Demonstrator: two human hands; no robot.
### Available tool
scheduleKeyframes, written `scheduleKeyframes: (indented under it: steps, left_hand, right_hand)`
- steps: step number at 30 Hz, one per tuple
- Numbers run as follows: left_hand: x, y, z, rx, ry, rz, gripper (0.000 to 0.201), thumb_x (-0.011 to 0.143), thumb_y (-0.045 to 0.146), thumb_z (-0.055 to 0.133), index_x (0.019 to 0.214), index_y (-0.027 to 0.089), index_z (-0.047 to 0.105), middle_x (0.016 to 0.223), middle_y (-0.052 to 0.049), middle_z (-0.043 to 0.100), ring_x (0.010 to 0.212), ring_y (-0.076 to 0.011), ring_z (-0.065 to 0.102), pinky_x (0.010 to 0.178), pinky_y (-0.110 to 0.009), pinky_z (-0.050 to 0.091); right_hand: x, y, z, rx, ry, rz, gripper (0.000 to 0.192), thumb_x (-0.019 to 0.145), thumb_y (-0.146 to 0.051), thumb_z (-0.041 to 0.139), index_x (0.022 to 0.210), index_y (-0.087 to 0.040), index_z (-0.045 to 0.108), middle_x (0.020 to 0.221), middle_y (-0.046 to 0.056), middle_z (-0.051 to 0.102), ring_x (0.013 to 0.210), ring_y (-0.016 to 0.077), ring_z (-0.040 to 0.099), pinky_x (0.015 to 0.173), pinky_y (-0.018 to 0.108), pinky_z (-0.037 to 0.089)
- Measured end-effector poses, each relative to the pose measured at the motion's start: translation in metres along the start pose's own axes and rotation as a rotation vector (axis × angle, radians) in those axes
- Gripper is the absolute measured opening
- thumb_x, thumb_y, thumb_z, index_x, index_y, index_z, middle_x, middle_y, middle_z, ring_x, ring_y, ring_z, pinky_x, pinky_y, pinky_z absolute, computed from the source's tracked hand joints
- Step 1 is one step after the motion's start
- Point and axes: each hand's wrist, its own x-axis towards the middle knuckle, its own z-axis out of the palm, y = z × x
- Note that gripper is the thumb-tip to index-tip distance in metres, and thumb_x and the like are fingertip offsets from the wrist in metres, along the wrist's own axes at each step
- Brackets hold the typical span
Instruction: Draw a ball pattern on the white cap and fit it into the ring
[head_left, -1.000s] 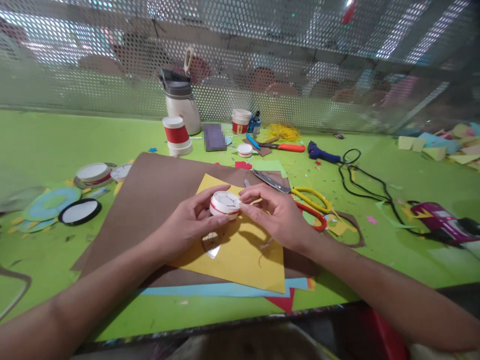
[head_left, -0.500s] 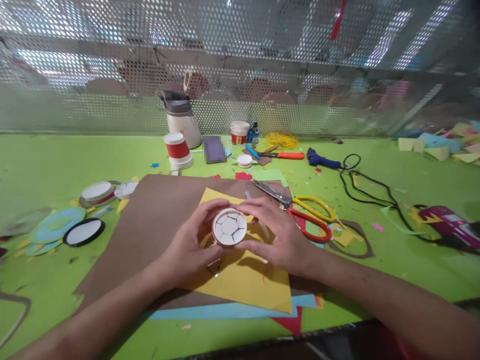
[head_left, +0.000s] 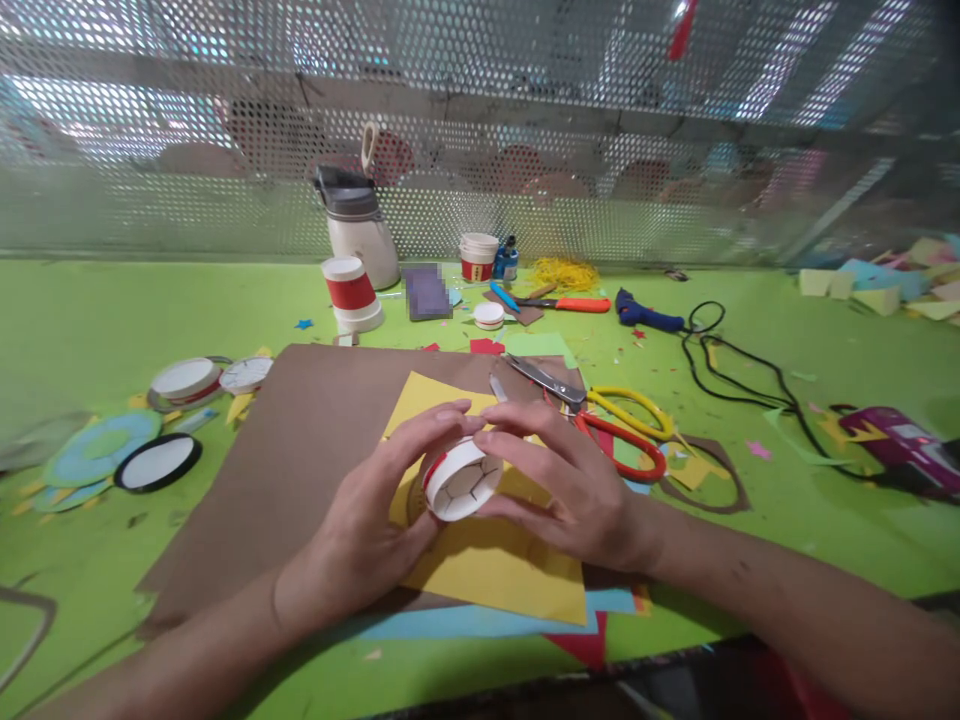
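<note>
Between both hands is a small round white lid (head_left: 463, 478) with a red band on its side and black lines like a football pattern on its face. It is tilted, face turned to the right. My left hand (head_left: 382, 500) curls around its left side, thumb below and fingers above. My right hand (head_left: 562, 480) grips its right edge, fingertips on top and thumb underneath. Beneath them lies a yellow paper sheet (head_left: 517, 575) on a large brown sheet (head_left: 300, 450). Scissors (head_left: 607, 420) with one yellow and one red handle lie right of my right hand.
At the back stand a white jug (head_left: 356, 230), a red-and-white cup (head_left: 351, 295) and a small tub (head_left: 478, 258). A blue glue gun (head_left: 649, 315) trails a black cord. Left are round lids (head_left: 186, 380) and a black-rimmed disc (head_left: 159, 463). Paper scraps (head_left: 885, 285) sit far right.
The lid has tipped so that its patterned face turns right and more of its side shows. Both hands have shifted slightly with it, and the camera view has moved a little.
</note>
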Motion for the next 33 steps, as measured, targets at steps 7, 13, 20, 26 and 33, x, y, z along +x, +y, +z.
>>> scheduleKeyframes:
  steps: [7,13,20,26,33]
  left_hand:
    - [0.003,0.003,-0.005,0.059,-0.005,0.066,0.079,0.088,0.002,0.070,0.158,0.033,0.049,0.148,-0.008,0.071,0.151,-0.0265,0.055,0.124,-0.043,0.048]
    - [0.003,0.010,-0.007,0.068,-0.014,0.067,0.077,0.091,0.003,0.068,0.157,0.037,0.050,0.147,-0.007,0.071,0.155,-0.0283,0.051,0.123,-0.048,0.050]
    - [0.005,0.008,-0.004,0.081,-0.066,0.104,0.076,0.097,0.010,0.068,0.164,0.036,0.042,0.152,-0.010,0.067,0.157,-0.0277,0.048,0.125,-0.046,0.048]
    - [0.006,0.005,-0.009,0.112,-0.170,-0.106,0.083,0.097,0.016,0.066,0.170,0.035,0.031,0.172,-0.013,0.046,0.155,-0.0348,0.049,0.127,-0.056,0.044]
    - [0.008,0.006,-0.017,0.010,-0.153,-0.145,0.058,0.099,0.027,0.068,0.156,0.031,0.057,0.151,-0.014,0.065,0.137,-0.0350,0.064,0.115,-0.049,0.055]
  right_hand:
    - [-0.002,-0.003,0.000,0.302,-0.001,0.249,0.059,0.099,-0.041,0.079,0.150,-0.025,0.053,0.128,0.014,0.073,0.112,0.0267,0.074,0.095,0.043,0.066]
    - [0.007,-0.009,-0.004,0.576,-0.106,0.559,0.038,0.103,-0.042,0.071,0.134,-0.019,0.065,0.123,0.013,0.076,0.104,0.0214,0.074,0.089,0.036,0.064]
    - [0.014,-0.008,-0.003,0.649,-0.132,0.483,0.028,0.104,-0.043,0.070,0.114,-0.017,0.074,0.106,0.008,0.078,0.095,0.0185,0.071,0.088,0.033,0.061]
    - [0.011,-0.004,-0.002,0.660,-0.085,0.571,0.032,0.096,-0.049,0.081,0.106,-0.018,0.079,0.099,0.006,0.080,0.085,0.0180,0.072,0.079,0.032,0.061]
    - [0.009,0.004,-0.003,0.526,-0.065,0.513,0.031,0.096,-0.048,0.081,0.107,-0.019,0.079,0.097,0.006,0.079,0.085,0.0186,0.070,0.081,0.034,0.060]
